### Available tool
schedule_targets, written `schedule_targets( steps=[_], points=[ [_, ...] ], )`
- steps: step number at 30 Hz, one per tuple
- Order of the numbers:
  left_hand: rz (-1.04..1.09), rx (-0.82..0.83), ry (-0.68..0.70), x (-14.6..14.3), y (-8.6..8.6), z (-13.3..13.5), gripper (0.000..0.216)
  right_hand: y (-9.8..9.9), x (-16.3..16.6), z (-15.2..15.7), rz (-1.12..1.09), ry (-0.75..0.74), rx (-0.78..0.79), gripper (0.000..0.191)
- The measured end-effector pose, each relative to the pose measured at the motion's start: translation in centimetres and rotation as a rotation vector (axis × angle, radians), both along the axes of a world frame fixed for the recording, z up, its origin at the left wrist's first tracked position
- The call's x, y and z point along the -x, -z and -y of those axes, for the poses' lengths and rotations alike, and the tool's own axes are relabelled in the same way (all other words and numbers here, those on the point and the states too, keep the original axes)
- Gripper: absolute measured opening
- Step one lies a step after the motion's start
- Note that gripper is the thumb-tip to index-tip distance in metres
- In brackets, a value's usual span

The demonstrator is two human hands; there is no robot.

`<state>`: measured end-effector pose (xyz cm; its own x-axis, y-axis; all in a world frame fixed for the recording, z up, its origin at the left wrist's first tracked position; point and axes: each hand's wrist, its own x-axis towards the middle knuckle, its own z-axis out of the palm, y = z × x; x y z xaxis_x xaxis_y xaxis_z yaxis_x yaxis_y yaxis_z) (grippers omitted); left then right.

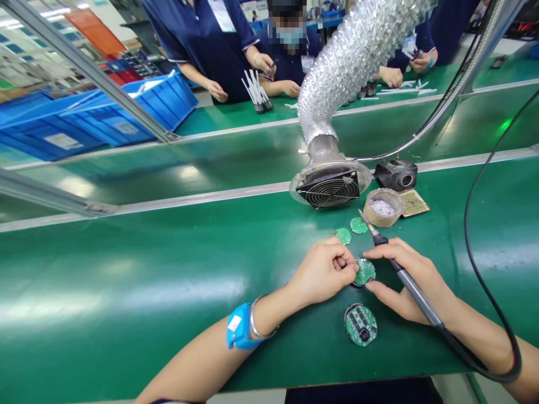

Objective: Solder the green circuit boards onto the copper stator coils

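Note:
My left hand is closed, its fingertips pinched at the left edge of a round green circuit board. A soldering iron lies across my right hand, tip pointing up and to the left, away from the board. The right thumb and forefinger spread around the board's right side. Nearer me lies another round circuit board with dark components on it. Beyond the hands are two smaller green boards, one partly behind my left fingers. A blue wrist strap circles my left wrist.
A fume extractor fan hangs from a silver duct. Behind the iron's tip stand a round solder tub, a flat square tin and a black iron stand. The iron's cable loops right. Co-workers sit across the bench; blue bins stand left.

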<state>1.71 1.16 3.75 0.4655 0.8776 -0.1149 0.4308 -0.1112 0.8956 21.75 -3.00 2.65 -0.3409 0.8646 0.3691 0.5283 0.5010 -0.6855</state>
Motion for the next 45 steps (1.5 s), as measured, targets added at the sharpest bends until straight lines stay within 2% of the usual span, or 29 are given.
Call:
schedule_targets(
  steps=[7,12,16,20,23,33,45],
  points=[
    [-0.071,-0.030,0.043,-0.2,-0.3,-0.2,0.007,1.1,-0.1,0.1,0.010,-0.060,-0.025,0.038],
    [-0.039,0.004,0.002,-0.1,0.2,0.0,0.006,1.2,-0.1,-0.1,0.001,-0.079,-0.068,0.038],
    [-0.038,0.018,-0.032,-0.2,0.3,0.2,0.005,-0.1,-0.3,0.3,-0.024,-0.048,-0.129,0.036],
    [-0.049,0.001,-0.038,-0.3,0.2,0.2,0.007,-2.4,-1.0,1.5,-0.005,0.027,-0.172,0.044],
    [-0.048,-0.001,-0.040,-0.3,0.1,0.2,0.008,-3.5,-1.3,2.4,-0.003,0.016,-0.170,0.040],
    [-0.045,-0.010,-0.043,-0.3,0.3,0.2,0.008,-4.0,-0.5,2.3,-0.027,-0.058,-0.122,0.028],
    [-0.070,-0.062,-0.051,-0.4,0.2,0.4,0.009,-4.3,-0.3,2.1,0.010,-0.038,-0.096,0.024]
  ],
)
